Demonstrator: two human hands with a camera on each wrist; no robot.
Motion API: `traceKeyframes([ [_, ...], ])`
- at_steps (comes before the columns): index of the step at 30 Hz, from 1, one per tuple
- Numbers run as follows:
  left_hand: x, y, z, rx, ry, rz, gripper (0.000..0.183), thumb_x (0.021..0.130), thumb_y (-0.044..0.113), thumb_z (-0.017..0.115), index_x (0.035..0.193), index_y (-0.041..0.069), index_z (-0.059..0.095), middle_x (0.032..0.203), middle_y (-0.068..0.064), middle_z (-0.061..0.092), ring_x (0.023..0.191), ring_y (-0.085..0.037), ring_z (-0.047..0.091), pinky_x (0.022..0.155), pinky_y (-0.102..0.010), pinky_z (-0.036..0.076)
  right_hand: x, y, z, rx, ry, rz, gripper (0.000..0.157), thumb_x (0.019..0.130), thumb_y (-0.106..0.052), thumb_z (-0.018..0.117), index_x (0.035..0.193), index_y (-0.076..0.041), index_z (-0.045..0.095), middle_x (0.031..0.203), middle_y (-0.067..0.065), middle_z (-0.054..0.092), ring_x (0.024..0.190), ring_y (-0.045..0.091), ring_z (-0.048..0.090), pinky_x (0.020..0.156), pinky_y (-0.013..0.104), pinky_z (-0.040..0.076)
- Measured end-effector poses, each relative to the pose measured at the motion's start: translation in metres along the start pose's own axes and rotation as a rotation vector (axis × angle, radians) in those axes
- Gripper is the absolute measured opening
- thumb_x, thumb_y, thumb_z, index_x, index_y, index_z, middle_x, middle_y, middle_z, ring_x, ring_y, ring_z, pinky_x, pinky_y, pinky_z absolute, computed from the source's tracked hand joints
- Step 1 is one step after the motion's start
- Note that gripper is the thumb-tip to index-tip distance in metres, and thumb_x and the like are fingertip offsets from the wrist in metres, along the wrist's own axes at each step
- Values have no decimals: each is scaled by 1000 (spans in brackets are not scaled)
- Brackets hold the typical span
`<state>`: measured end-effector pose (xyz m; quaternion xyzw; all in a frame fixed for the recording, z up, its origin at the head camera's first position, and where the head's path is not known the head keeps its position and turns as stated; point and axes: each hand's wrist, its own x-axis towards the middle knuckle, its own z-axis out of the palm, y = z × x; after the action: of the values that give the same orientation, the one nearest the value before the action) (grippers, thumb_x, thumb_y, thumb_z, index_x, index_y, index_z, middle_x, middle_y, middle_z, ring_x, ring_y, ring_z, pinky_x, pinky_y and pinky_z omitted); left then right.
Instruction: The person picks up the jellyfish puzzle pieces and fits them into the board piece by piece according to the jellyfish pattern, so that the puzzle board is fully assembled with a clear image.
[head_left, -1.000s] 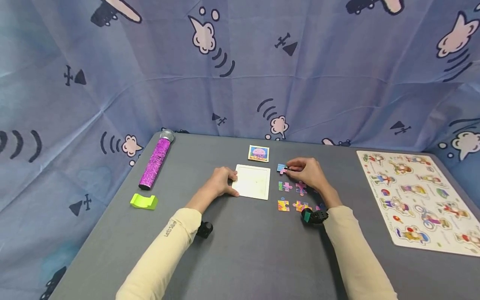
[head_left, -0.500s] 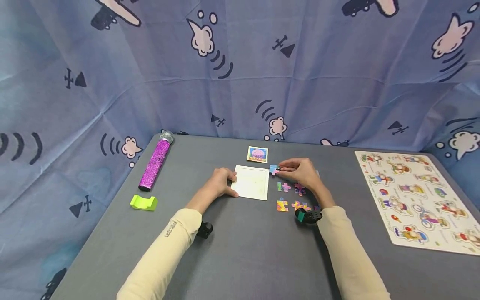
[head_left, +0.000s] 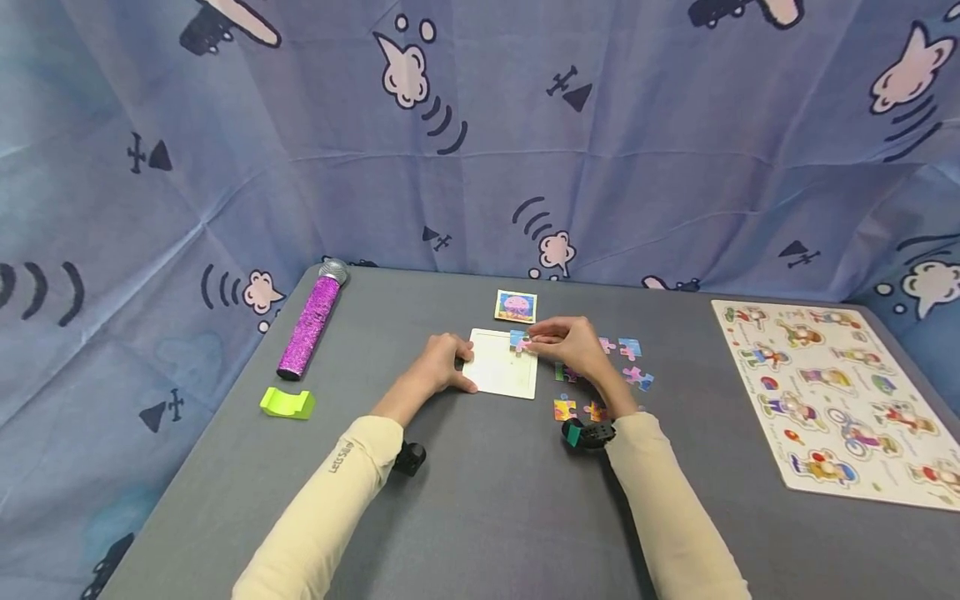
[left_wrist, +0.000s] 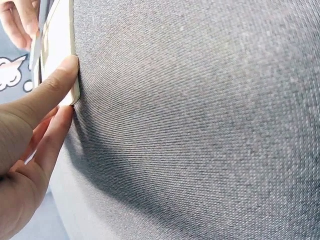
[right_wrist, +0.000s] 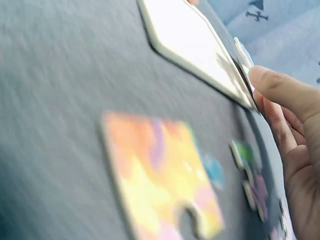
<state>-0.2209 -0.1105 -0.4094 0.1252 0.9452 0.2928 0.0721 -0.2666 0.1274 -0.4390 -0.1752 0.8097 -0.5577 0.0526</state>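
A white square puzzle tray (head_left: 498, 375) lies on the table. My left hand (head_left: 444, 364) grips its left edge, thumb by the near corner; in the left wrist view the thumb (left_wrist: 62, 77) and fingers rest against the tray's edge (left_wrist: 62, 30). Over the tray's far right part, my right hand (head_left: 570, 343) pinches a blue and pink jigsaw piece (head_left: 517, 340). The right wrist view shows that piece (right_wrist: 243, 54) largely hidden behind the thumb. Several loose jigsaw pieces (head_left: 565, 409) lie right of the tray, some partly hidden under the right hand and wrist.
A small picture card (head_left: 516, 306) with a pink figure lies behind the tray. At the left are a purple glitter microphone (head_left: 310, 325) and a lime-green curved block (head_left: 288, 403). A large illustrated board (head_left: 832, 400) covers the table's right side. A patterned blue curtain (head_left: 480, 167) hangs behind.
My right hand has carried the blue and pink jigsaw piece leftward, from beside the tray to over its far right part. The left hand stays at the tray's edge.
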Motion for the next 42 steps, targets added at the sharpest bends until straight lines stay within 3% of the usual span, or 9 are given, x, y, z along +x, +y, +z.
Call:
traceKeyframes([
  [5, 1, -3, 2, -2, -6, -24, 54, 63, 11, 89, 111, -2, 69, 126, -11, 61, 119, -29, 52, 101, -35, 40, -1, -11, 21, -3, -22, -46, 25, 82, 2, 73, 104, 13, 67, 100, 27, 67, 88, 36, 68, 72, 25, 54],
  [9, 1, -4, 3, -10, -1, -16, 55, 63, 11, 89, 112, -4, 68, 125, -12, 62, 119, -30, 53, 102, -36, 40, 7, 1, 33, -31, 8, -66, 24, 81, -1, 75, 102, 9, 69, 98, 22, 69, 84, 26, 69, 70, 21, 53],
  [13, 0, -3, 1, -6, 1, 12, 53, 63, 12, 89, 110, -4, 68, 124, -13, 62, 118, -30, 54, 101, -36, 40, 9, -2, 42, -32, 73, -70, 23, 79, 0, 76, 99, 9, 70, 94, 21, 70, 80, 21, 69, 68, 18, 53],
  [18, 0, -5, 2, -6, 0, 40, 54, 62, 12, 90, 109, -6, 68, 121, -14, 63, 117, -31, 55, 100, -37, 41, 8, -3, 52, -16, 95, -48, 23, 79, 2, 76, 100, 9, 69, 97, 21, 70, 82, 23, 70, 68, 17, 52],
  [32, 3, -10, 1, -33, 12, 74, 54, 61, 12, 90, 107, -7, 69, 120, -15, 64, 116, -31, 56, 99, -37, 42, 10, -4, 56, -63, 112, -31, 21, 79, 1, 76, 100, 4, 70, 100, 17, 70, 88, 24, 69, 73, 21, 53],
  [42, 1, -9, 1, -35, 26, 107, 51, 59, 10, 91, 102, -8, 70, 116, -18, 65, 113, -33, 58, 97, -38, 44, 8, -4, 57, -66, 124, -26, 23, 77, 0, 78, 98, 3, 70, 94, 16, 71, 87, 24, 69, 75, 25, 54],
])
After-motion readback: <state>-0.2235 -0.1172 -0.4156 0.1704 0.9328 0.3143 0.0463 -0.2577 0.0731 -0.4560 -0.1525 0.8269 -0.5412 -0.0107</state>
